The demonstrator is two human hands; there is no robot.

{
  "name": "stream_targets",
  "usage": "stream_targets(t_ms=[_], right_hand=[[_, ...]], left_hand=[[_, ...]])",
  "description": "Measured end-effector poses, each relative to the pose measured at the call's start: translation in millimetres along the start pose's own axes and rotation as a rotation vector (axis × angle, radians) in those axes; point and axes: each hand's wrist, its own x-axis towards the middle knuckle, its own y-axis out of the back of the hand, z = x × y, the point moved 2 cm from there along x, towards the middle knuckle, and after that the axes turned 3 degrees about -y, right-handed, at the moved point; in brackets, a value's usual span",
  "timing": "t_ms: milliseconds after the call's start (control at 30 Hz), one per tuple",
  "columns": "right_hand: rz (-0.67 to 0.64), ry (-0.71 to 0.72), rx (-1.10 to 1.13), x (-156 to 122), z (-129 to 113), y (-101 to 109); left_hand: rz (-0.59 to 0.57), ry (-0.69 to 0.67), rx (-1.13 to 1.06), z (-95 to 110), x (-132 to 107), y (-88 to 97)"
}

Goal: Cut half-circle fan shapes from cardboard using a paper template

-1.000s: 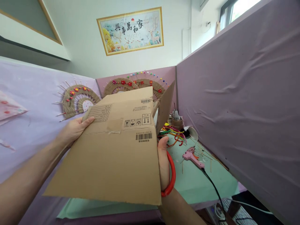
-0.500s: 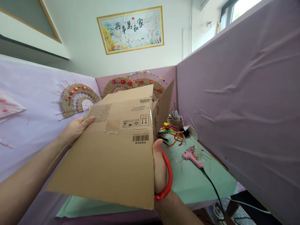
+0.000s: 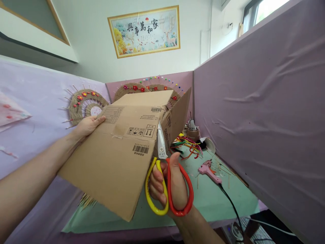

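Swung cardboard [image 3: 109, 169] leftward, baring scissors [image 3: 161, 149]; clamping far-left edge with left hand [image 3: 90, 126], handles with right hand [image 3: 177, 184]. Best keep taut.

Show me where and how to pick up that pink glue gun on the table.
Take the pink glue gun by its handle, probably best from the near right: the gun lies on the table with its slim handle pointing that way, away from the pipe cleaners. Mind the black cord at the handle's end.
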Motion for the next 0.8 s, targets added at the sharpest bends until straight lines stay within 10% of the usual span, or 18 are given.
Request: stream_targets(t_ms=[233,800], right_hand=[[-0.003,-0.032,-0.001,-8.5,0.9,-7.7],[-0.054,-0.164,0.035,-24.3,-26.1,-11.6]], left_hand=[[-0.056,0.012,-0.042,7.2,7.3,14.3],[0.020,-0.370,0.409,133.3,0.0,31.3]])
